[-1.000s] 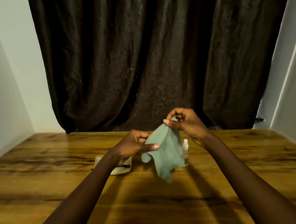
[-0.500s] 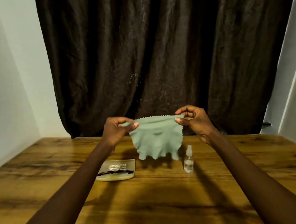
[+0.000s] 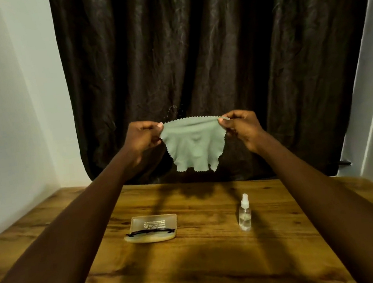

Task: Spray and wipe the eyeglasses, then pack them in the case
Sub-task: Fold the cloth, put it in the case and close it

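The left hand (image 3: 143, 137) and right hand (image 3: 241, 125), each pinching a top corner, have raised the microfiber cloth (image 3: 193, 147), now spread open. The eyeglasses (image 3: 149, 232) lie untouched below, so wiping has probably not begun.

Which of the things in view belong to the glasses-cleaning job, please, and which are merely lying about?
Job: green cloth, pinched by left hand and right hand; eyeglasses on the pale case; spray bottle, upright.
Merely there: wooden table; dark curtain; white wall.

Case (image 3: 154, 226) on table (image 3: 197, 270) left of spray bottle (image 3: 244, 214) (eyeglasses (image 3: 149, 232) atop case); curtain (image 3: 195, 69) behind.
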